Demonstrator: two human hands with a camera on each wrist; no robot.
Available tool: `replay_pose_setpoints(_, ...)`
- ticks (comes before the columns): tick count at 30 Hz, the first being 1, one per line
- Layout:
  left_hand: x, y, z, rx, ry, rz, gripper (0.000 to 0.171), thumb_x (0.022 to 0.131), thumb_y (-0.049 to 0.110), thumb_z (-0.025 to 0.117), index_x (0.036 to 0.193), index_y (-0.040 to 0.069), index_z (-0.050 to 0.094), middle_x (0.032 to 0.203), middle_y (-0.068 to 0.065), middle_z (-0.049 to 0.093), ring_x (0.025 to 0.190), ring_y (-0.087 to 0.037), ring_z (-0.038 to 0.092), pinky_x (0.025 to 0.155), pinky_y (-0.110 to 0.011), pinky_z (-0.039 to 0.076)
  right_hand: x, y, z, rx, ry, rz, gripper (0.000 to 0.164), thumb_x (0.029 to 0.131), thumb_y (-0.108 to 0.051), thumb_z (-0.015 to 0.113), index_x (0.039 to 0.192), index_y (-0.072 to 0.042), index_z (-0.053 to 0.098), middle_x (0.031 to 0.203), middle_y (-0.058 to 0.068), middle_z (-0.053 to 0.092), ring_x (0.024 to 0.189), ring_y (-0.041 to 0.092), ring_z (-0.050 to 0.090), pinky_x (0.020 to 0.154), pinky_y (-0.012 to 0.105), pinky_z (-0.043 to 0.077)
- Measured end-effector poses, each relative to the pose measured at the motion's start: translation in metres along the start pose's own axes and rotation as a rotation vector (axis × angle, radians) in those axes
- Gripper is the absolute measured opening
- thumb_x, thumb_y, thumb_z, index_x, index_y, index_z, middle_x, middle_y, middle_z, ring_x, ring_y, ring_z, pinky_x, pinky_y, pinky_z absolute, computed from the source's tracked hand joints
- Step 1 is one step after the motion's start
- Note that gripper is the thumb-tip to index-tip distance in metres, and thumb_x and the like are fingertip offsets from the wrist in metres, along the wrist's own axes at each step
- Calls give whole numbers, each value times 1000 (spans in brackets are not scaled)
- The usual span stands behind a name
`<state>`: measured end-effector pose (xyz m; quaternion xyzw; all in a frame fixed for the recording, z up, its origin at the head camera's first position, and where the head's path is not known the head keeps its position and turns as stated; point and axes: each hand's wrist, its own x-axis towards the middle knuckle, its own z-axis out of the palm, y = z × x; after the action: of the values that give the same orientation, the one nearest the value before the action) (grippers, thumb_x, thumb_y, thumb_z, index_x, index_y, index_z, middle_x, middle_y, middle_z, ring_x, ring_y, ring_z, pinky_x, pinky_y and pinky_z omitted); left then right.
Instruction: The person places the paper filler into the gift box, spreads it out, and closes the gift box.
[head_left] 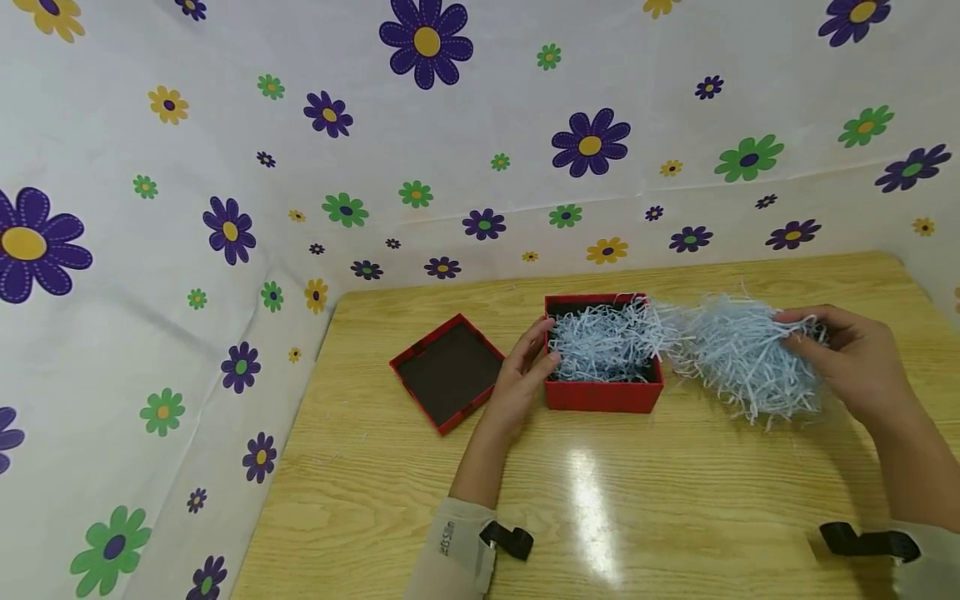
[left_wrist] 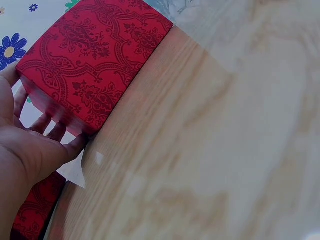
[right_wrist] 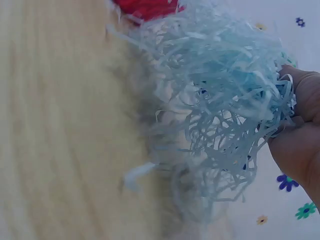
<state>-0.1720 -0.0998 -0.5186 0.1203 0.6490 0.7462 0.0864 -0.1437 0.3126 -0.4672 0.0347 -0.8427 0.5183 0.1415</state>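
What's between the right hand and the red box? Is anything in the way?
Only the pale blue paper shreds that the right hand holds: they stretch left toward the red box and overlap its right rim. Nothing else visible stands between them.

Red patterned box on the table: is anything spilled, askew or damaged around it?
Pale blue shredded paper strands spill over the right rim of the red patterned box, trailing toward the clump in the right hand. The square, dark-lined red lid lies askew to its left. No damage shows.
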Motion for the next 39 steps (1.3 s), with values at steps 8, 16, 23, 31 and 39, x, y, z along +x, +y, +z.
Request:
replay_pose_setpoints(8,-1,-1,-2,-5,-4,8,53,109,16,59,160,22,47,172,11,29,159,-22,26,124,-48,34,20,-41,-6,98,112,-37,33,95,19,60,125,9,70,110,-9,62,85,11,46,66,7,44)
replay_pose_setpoints(16,0,-4,-4,2,7,1,52,109,17,61,159,24,50,172,8,29,158,-23,28,125,-49,33,37,-80,-2,242,89,-140,34,92,24,56,122,15,69,118,1,65,67,9,53,63,5,49)
replay_pose_setpoints(23,0,-4,-4,7,9,0,52,109,18,61,158,27,50,171,12,30,157,-22,29,125,-48,33,49,-114,13,558,-17,-235,32,89,30,50,117,23,64,122,14,64,66,13,64,62,15,57)
replay_pose_setpoints(31,1,-2,-2,-2,4,18,52,109,17,60,160,24,48,172,7,29,157,-25,30,124,-46,35,63,-140,41,728,-110,-309,29,87,34,50,112,28,62,121,18,66,87,20,70,70,20,61)
replay_pose_setpoints(39,0,1,-1,2,24,7,51,108,19,62,157,29,52,171,9,32,157,-21,31,125,-48,33,70,-137,87,633,-97,-299,25,90,26,57,110,18,69,118,13,68,75,15,57,56,11,46)
